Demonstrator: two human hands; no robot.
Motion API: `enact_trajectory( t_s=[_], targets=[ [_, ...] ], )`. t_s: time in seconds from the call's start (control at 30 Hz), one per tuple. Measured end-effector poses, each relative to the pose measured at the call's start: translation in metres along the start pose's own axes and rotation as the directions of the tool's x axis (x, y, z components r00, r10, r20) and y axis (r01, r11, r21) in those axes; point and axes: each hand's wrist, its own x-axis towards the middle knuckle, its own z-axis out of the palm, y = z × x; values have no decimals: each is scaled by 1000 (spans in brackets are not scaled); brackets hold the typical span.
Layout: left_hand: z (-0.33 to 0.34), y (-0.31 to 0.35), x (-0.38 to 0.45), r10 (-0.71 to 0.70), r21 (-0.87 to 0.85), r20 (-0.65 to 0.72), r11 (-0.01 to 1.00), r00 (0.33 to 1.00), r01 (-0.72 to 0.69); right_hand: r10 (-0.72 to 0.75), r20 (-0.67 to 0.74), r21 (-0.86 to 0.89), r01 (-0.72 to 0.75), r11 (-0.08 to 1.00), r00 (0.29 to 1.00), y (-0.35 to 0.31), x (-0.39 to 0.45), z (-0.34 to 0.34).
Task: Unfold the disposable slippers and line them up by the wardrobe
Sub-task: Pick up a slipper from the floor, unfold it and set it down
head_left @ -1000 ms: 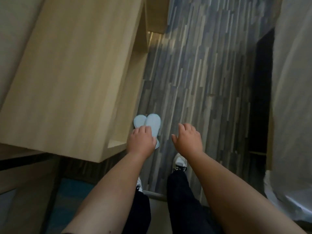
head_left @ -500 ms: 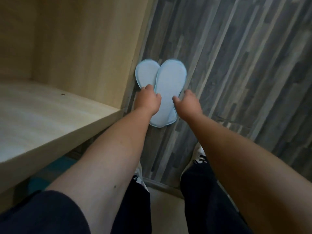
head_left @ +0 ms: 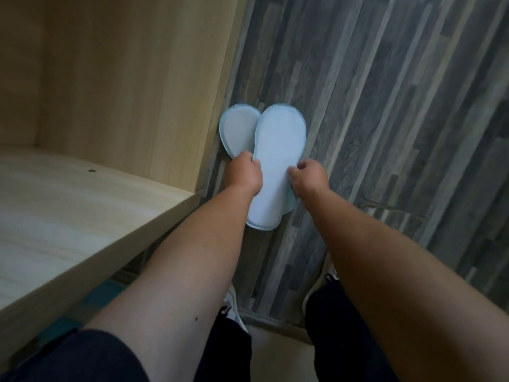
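Observation:
Two flat pale-blue disposable slippers lie on the grey plank floor against the wardrobe's side panel (head_left: 154,86). The upper slipper (head_left: 278,150) overlaps the lower slipper (head_left: 238,130), whose rounded end sticks out to the left beside the wood. My left hand (head_left: 243,175) pinches the left edge of the upper slipper at its narrow middle. My right hand (head_left: 309,176) pinches its right edge at the same height. Both hands cover part of the slipper's waist; its heel end lies between my forearms.
A light wooden shelf (head_left: 68,216) juts out at the left, level with my left forearm. The grey striped floor (head_left: 399,119) stretches to the right. My feet in white shoes (head_left: 234,312) stand below, near a floor threshold strip.
I have bent lower, so the slippers look larger and closer. Both hands have closed in on the edges of the upper slipper.

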Motion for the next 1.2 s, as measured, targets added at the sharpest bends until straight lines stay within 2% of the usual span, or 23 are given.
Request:
enact_trajectory(
  t_s=[0.2, 0.3, 0.47, 0.6, 0.73, 0.93, 1.2],
  targets=[
    [-63, 37, -96, 33, -116, 51, 993, 998, -26, 1, -32, 115, 3, 993, 1000, -40, -98, -76],
    [-114, 67, -172, 81, -183, 74, 981, 994, -66, -36, -32, 77, 38, 996, 999, -63, -177, -128],
    [-215, 120, -302, 233, -162, 96, 963, 968, -216, -91, -118, 106, 103, 989, 989, -112, -328, -212],
    [-304, 146, -390, 347, -189, 10, 922, 938, -339, -188, -187, 149, 217, 965, 964, -167, -438, -251],
    [-379, 152, -458, 359, -266, -120, 887, 926, -378, -301, -226, 177, 343, 923, 926, -215, -518, -265],
    [-438, 124, -510, 239, -467, -264, 816, 935, -341, -479, -141, 148, 497, 855, 867, -268, -580, -256],
    [-452, 12, -561, -111, -684, -382, 701, 917, -200, -613, 209, -70, 637, 768, 762, -287, -634, -173]
  ],
)
